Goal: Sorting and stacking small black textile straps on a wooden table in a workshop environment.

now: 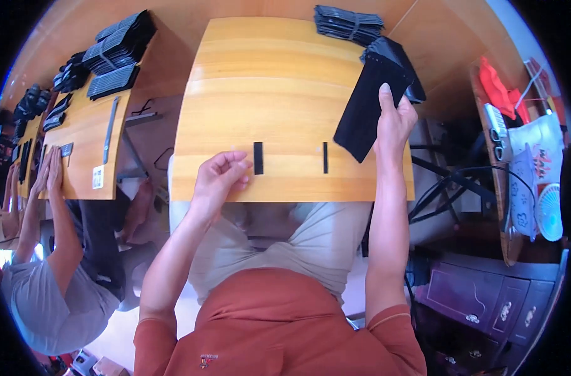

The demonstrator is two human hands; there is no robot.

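A flat, black rectangular piece of fabric point(365, 106) is pinched in my right hand point(396, 122), thumb on top. It slants over the right side of the wooden table point(260, 81), overlapping a dark pile point(389, 47) behind it. Just above the table's near edge, my left hand point(219, 178) is loosely curled, its fingers apart and nothing visible in them. Its fingertips are close to a short black strip point(258, 158) on the tabletop. A second, thinner black strip point(325, 157) lies farther right, near the lower end of the fabric.
A banded stack of dark flat pieces point(348, 24) lies at the far right corner. On the left, a co-worker's hands point(52, 169) rest on another table point(88, 138) with black bundles point(119, 47). A side shelf at right holds a brush point(495, 122) and a small fan point(550, 212).
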